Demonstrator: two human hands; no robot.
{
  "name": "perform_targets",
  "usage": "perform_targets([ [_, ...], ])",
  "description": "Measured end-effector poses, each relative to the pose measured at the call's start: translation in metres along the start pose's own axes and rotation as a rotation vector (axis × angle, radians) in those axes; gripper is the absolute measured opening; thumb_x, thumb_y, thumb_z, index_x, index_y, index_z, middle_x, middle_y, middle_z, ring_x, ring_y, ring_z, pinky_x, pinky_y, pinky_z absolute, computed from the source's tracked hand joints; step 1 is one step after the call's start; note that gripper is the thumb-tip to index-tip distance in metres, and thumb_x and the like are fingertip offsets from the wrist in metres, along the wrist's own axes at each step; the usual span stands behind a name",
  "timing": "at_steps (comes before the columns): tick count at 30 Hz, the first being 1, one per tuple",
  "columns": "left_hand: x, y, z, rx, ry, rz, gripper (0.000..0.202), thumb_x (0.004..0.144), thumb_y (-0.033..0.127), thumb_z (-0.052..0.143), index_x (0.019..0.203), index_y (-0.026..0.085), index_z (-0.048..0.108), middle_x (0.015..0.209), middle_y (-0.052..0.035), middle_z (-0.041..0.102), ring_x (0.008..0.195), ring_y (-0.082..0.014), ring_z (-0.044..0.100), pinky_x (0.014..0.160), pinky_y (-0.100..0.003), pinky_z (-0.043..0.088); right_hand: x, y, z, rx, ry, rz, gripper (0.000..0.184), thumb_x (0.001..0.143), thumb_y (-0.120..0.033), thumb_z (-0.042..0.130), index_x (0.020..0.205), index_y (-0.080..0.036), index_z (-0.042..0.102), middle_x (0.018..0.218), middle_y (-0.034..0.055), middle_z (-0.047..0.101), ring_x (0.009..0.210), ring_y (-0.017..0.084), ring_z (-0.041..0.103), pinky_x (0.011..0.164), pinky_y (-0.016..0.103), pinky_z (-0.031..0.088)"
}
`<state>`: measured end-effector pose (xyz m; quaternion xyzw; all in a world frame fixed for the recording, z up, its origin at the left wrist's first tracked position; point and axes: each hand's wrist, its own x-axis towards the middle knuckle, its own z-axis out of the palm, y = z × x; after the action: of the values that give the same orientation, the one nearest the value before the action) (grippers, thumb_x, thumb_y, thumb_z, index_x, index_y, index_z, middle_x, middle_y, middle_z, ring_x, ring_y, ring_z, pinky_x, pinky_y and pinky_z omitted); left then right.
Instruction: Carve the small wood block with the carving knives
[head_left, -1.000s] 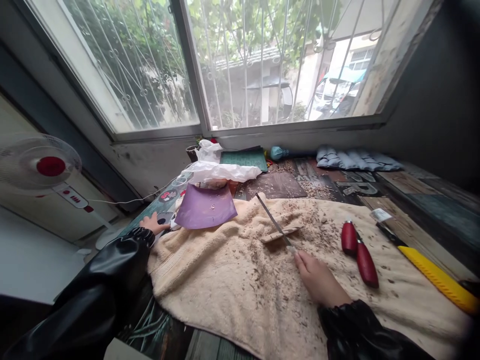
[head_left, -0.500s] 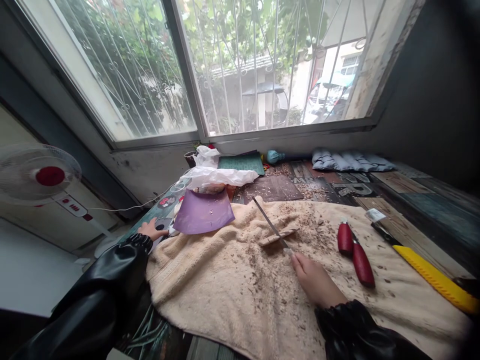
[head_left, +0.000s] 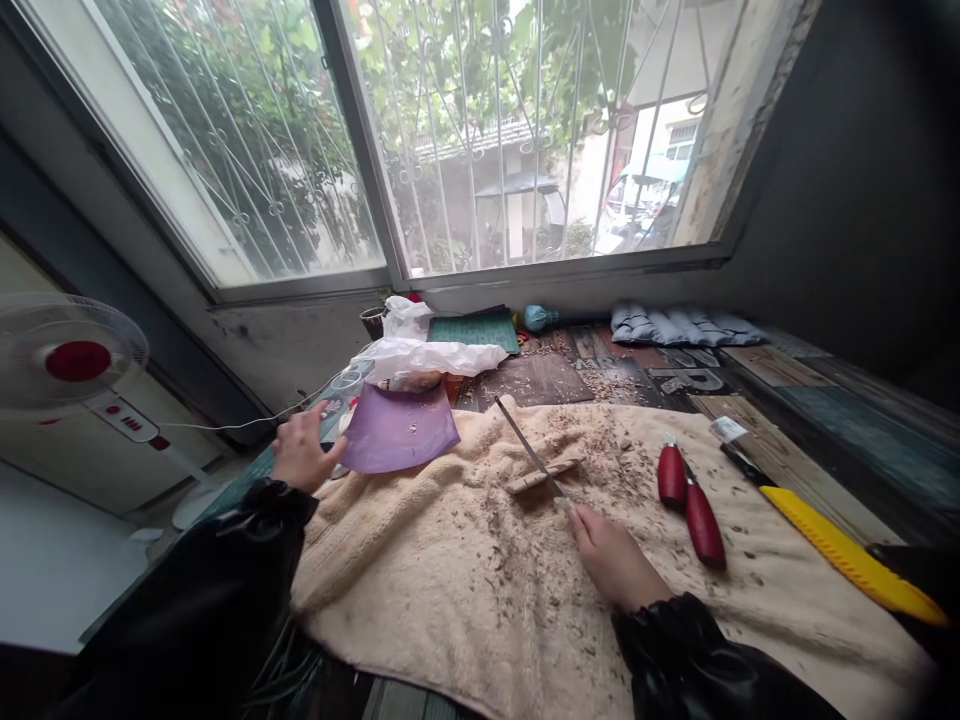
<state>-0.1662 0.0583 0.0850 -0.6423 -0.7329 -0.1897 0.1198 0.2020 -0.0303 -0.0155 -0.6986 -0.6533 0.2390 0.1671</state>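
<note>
My right hand point(head_left: 619, 558) grips a slim metal file point(head_left: 529, 448) by its near end, its blade slanting up and left. The file crosses over a small carved wood piece point(head_left: 546, 475) lying on the beige towel point(head_left: 427, 600); whether they touch I cannot tell. At the left, my left hand point(head_left: 301, 452) is raised with fingers apart and holds nothing. It is beside a sheet of purple sandpaper or card point(head_left: 401, 430). Wood shavings are scattered over the towel around the wood piece.
Two red-handled tools point(head_left: 703, 520) lie right of my right hand. Farther right is a yellow-handled saw or knife point(head_left: 847, 550). A white plastic bag point(head_left: 439, 356), green cutting mat point(head_left: 476, 330) and grey cushioned bundle point(head_left: 682, 325) are at the back. A fan point(head_left: 79, 360) stands left.
My left hand has lifted from the dark phone-like object at the left and spread its fingers. The right hand still holds the file over the wood piece. The view has shifted slightly.
</note>
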Motion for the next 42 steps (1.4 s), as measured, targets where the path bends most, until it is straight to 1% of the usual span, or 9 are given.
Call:
perform_targets([
  [3,-0.029,0.064,-0.007,-0.436,-0.233,0.373,0.037,0.076,0.035,0.043,0.108,0.018,0.051,0.096,-0.0058,0.057,0.086,-0.0176,0.054,0.078,-0.031,0.043,-0.002,-0.002,-0.002,-0.035,0.002,-0.001,0.028,0.086,-0.028,0.023,0.075,-0.019,0.047,0.067,0.0041,0.057,0.062,0.015,0.051,0.053,0.023,0.028],
  [5,-0.05,0.107,0.004,-0.606,-0.351,0.58,0.028,0.077,0.032,0.045,0.099,0.019,0.056,0.091,-0.0044,0.059,0.08,-0.0144,0.055,0.074,-0.028,0.045,-0.002,-0.004,-0.003,-0.055,0.004,0.006,0.029,0.086,-0.028,0.023,0.077,-0.019,0.049,0.068,0.0044,0.058,0.063,0.015,0.052,0.053,0.023,0.028],
  [9,-0.078,0.172,0.046,-0.682,-0.297,0.819,0.023,0.071,0.026,0.054,0.094,0.02,0.058,0.089,-0.0059,0.059,0.081,-0.016,0.055,0.073,-0.028,0.046,-0.003,-0.005,-0.006,-0.084,0.003,0.016,0.03,0.086,-0.027,0.024,0.078,-0.019,0.051,0.068,0.0047,0.059,0.063,0.015,0.053,0.053,0.023,0.028],
  [12,-0.084,0.194,0.074,-0.61,-0.203,0.786,0.016,0.072,0.021,0.054,0.087,0.021,0.059,0.082,-0.0051,0.058,0.075,-0.0162,0.055,0.066,-0.028,0.047,-0.004,-0.007,-0.008,-0.096,0.007,0.021,0.03,0.087,-0.027,0.023,0.078,-0.018,0.051,0.07,0.0053,0.06,0.065,0.016,0.054,0.052,0.023,0.028],
  [19,-0.088,0.194,0.089,-0.726,-0.146,0.651,0.016,0.079,0.027,0.048,0.088,0.02,0.058,0.078,-0.004,0.058,0.069,-0.0132,0.055,0.063,-0.025,0.048,-0.014,-0.017,-0.018,-0.091,0.062,0.063,0.028,0.086,-0.025,0.025,0.098,-0.019,0.05,0.074,0.0055,0.061,0.067,0.016,0.055,0.052,0.022,0.027],
  [26,-0.09,0.191,0.093,-0.783,-0.132,0.711,0.015,0.079,0.028,0.048,0.082,0.019,0.061,0.072,-0.0036,0.057,0.064,-0.0111,0.053,0.058,-0.023,0.047,-0.016,-0.019,-0.025,-0.15,0.051,0.092,0.029,0.086,-0.027,0.028,0.09,-0.022,0.056,0.076,0.0061,0.063,0.07,0.017,0.056,0.054,0.023,0.028],
  [29,-0.089,0.191,0.092,-0.787,-0.13,0.738,0.015,0.079,0.027,0.048,0.079,0.019,0.061,0.069,-0.0032,0.056,0.062,-0.011,0.053,0.057,-0.022,0.046,-0.013,-0.024,-0.022,-0.208,0.074,0.087,0.03,0.086,-0.027,0.027,0.096,-0.022,0.055,0.075,0.0064,0.063,0.069,0.018,0.057,0.054,0.024,0.028],
  [36,-0.086,0.194,0.093,-0.807,-0.146,0.573,0.014,0.079,0.028,0.048,0.075,0.019,0.058,0.072,-0.0025,0.056,0.062,-0.0107,0.052,0.056,-0.022,0.046,0.005,-0.042,-0.014,-0.273,0.117,0.069,0.03,0.086,-0.022,0.027,0.101,-0.02,0.053,0.077,0.0077,0.063,0.071,0.017,0.058,0.056,0.024,0.031],
  [42,-0.087,0.198,0.093,-0.729,-0.091,0.532,0.011,0.077,0.026,0.049,0.072,0.018,0.055,0.072,-0.0027,0.056,0.062,-0.011,0.052,0.054,-0.022,0.044,-0.007,-0.038,-0.017,-0.249,0.092,0.089,0.031,0.087,-0.026,0.025,0.099,-0.022,0.052,0.076,0.0063,0.063,0.069,0.017,0.058,0.055,0.024,0.029],
])
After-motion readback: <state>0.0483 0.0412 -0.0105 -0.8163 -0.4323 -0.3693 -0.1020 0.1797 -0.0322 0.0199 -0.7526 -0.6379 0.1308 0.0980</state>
